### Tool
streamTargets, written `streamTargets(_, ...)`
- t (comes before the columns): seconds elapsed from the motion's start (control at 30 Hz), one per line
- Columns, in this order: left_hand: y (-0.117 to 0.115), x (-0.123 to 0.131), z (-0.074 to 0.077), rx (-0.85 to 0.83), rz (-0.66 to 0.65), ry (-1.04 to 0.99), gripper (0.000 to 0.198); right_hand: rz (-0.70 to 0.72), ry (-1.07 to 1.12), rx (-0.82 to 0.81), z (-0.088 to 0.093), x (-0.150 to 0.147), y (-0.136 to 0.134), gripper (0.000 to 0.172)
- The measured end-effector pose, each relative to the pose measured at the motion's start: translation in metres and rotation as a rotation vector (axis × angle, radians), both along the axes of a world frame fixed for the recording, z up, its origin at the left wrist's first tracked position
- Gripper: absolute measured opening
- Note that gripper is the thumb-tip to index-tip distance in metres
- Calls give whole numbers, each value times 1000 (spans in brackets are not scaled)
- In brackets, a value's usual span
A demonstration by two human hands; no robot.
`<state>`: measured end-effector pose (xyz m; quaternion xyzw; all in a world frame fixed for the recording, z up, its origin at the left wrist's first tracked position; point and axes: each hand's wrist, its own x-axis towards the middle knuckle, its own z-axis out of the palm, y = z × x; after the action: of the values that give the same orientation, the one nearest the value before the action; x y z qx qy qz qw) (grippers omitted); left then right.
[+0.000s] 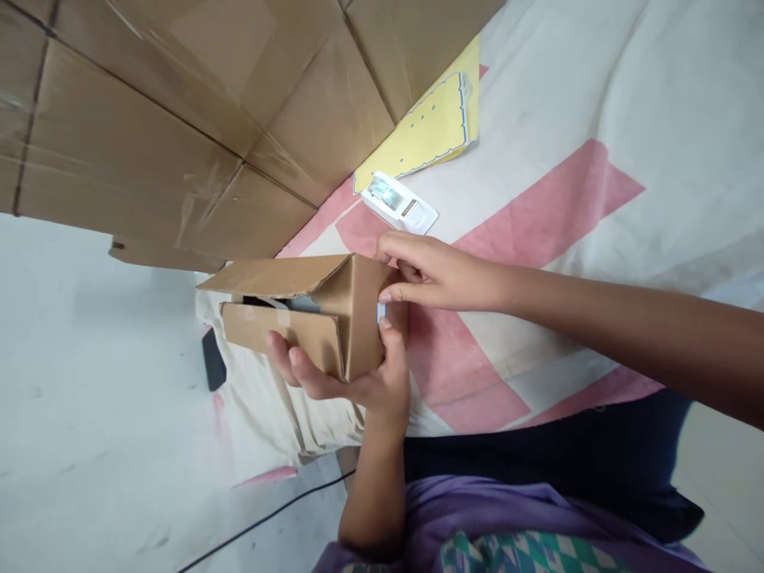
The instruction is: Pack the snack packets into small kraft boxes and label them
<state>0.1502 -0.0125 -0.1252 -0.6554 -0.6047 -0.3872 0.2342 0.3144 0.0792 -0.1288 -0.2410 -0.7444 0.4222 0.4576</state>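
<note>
A small brown cardboard box (286,274) rests on the cloth-covered surface, its flaps partly raised. Through the gap between them shows something grey and dark that I cannot make out. My left hand (364,382) grips the near side, fingers along a flap and thumb against the end panel. On that panel sits a small blue-and-white sticker (381,311), between my two thumbs. My right hand (423,270) is closed at the same end, its thumb touching the sticker's upper edge and its curled fingers at the box's far corner. A white tape dispenser (406,208) lies just beyond my right hand.
Large taped cardboard boxes (131,135) stand along the far left. Beside them lies a yellow sheet with a blue border (430,119). A pink-and-white cloth (537,223) covers the surface. A dark object (213,360) is at its left edge, and a black cable (268,516) runs below.
</note>
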Motion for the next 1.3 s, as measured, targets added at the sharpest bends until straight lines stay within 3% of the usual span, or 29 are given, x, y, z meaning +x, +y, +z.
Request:
streamTargets(0.37, -2, -1, -2, -28, 61, 20, 93, 29, -27, -11, -3, 3, 1, 34)
streamTargets(0.57, -2, -4, -5, -47, 99, -4, 98, 38, -53, 36, -4, 5, 3, 31)
streamTargets(0.73, -1, -5, -6, -45, 14, -19, 95, 51, -16, 34, -4, 4, 5, 28)
streamTargets(0.87, -2, -5, -7, 0, 18, 0, 92, 52, -3, 16, -4, 4, 5, 27)
streamTargets(1.13, -1, -4, 0, 22, -78, 20, 92, 11, -41, 22, -4, 5, 5, 31)
streamTargets(1.3, -7, -7, -3, 41, -86, 16, 96, -41, -138, 137, -4, 10, 2, 46)
